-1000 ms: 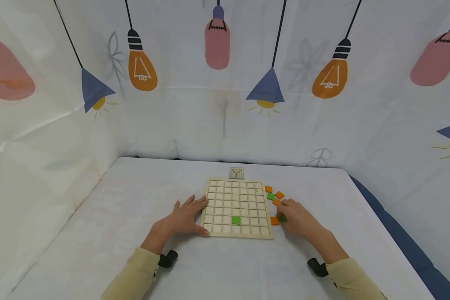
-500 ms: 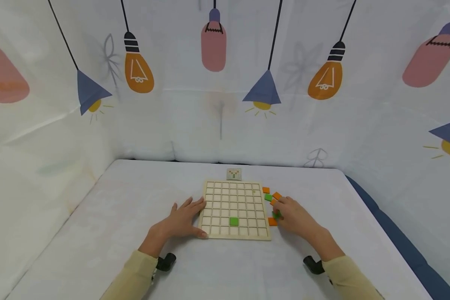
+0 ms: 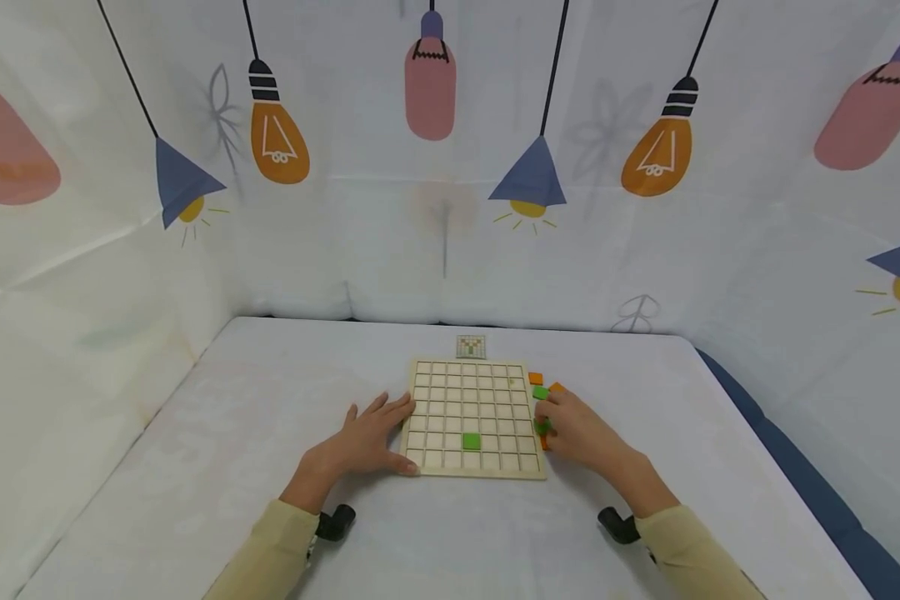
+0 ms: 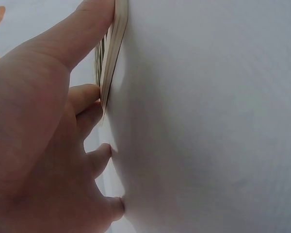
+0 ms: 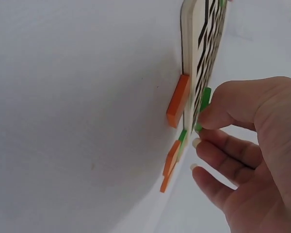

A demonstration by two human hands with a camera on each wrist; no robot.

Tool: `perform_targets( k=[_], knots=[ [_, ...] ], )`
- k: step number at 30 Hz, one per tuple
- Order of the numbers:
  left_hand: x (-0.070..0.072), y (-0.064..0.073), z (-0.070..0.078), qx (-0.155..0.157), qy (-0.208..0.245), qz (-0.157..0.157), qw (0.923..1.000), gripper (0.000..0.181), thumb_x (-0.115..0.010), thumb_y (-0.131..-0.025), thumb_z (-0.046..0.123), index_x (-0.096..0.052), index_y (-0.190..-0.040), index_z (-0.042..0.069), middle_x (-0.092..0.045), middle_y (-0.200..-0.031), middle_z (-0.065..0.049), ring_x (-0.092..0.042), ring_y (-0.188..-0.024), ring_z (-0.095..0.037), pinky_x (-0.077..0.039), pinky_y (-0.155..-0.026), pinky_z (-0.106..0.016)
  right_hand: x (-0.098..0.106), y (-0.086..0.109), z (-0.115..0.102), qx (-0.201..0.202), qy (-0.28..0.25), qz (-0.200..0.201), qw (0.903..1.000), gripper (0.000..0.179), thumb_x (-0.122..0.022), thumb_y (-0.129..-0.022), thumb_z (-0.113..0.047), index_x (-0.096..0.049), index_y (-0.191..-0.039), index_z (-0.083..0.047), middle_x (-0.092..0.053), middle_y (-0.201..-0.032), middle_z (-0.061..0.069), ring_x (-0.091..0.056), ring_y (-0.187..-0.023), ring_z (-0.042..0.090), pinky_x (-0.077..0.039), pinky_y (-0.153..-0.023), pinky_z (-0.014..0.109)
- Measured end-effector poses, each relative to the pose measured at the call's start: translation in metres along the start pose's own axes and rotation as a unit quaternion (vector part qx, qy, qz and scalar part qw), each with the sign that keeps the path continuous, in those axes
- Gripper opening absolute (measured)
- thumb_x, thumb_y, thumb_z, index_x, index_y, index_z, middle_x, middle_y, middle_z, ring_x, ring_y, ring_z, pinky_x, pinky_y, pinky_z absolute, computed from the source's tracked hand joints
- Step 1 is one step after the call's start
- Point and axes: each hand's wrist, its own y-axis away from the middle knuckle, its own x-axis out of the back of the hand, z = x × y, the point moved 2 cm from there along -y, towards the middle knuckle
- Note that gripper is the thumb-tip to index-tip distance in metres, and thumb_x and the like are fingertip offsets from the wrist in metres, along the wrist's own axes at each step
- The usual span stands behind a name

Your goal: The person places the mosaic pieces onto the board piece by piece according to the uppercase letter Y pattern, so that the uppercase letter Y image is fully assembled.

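Observation:
A pale wooden grid board (image 3: 450, 408) lies on the white table, one green tile (image 3: 471, 442) set in a cell near its front. My left hand (image 3: 363, 442) rests at the board's left side with fingers spread; its thumb touches the front left corner. Beside the right edge, my right hand (image 3: 581, 429) pinches a green tile (image 5: 206, 99) between thumb and index finger. In the right wrist view this tile is raised off the table, overlapping the board's side. An orange tile (image 5: 178, 102) lies below it against the board.
More loose tiles lie along the board's right side, including an orange tile (image 3: 536, 378) and a green tile (image 3: 541, 392); my right hand partly covers others. A small patterned card (image 3: 471, 347) lies behind the board. Printed cloth (image 3: 390, 233) hangs beyond the table.
My right hand has moved left toward the board's edge, bringing the green tile with it. The left hand stays at the board's left side.

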Motion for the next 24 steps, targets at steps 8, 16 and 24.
perform_targets(
  k=[8,16,24],
  knots=[
    [0.001,-0.001,0.002,-0.006,-0.005,0.000,1.0000,0.107,-0.081,-0.073,0.059,-0.030,-0.158,0.018,-0.022,-0.167,0.000,-0.011,-0.155,-0.037,-0.005,-0.114,-0.076,0.006,-0.006,-0.006,0.016,-0.025,0.031,0.9991,0.021,-0.070,-0.075,0.003,-0.068,-0.086,-0.014,-0.056,-0.091,-0.002,-0.047,-0.088,0.015,-0.047,-0.083,0.035],
    [0.003,0.001,0.003,-0.004,-0.005,-0.002,1.0000,0.107,-0.082,-0.073,0.057,-0.030,-0.158,0.017,-0.023,-0.167,-0.001,-0.011,-0.155,-0.037,-0.005,-0.114,-0.076,0.001,-0.010,-0.012,0.033,-0.029,0.041,0.9982,0.020,-0.070,-0.077,0.002,-0.068,-0.088,-0.015,-0.058,-0.094,-0.002,-0.046,-0.088,0.014,-0.047,-0.081,0.034],
    [0.001,0.000,0.001,-0.003,-0.005,-0.003,1.0000,0.106,-0.081,-0.073,0.058,-0.030,-0.158,0.018,-0.022,-0.167,0.000,-0.011,-0.155,-0.037,-0.005,-0.115,-0.076,0.000,-0.016,-0.025,0.062,-0.033,0.057,0.9959,0.018,-0.073,-0.079,0.000,-0.068,-0.089,-0.014,-0.059,-0.092,-0.002,-0.051,-0.088,0.013,-0.051,-0.081,0.034]
  ],
)
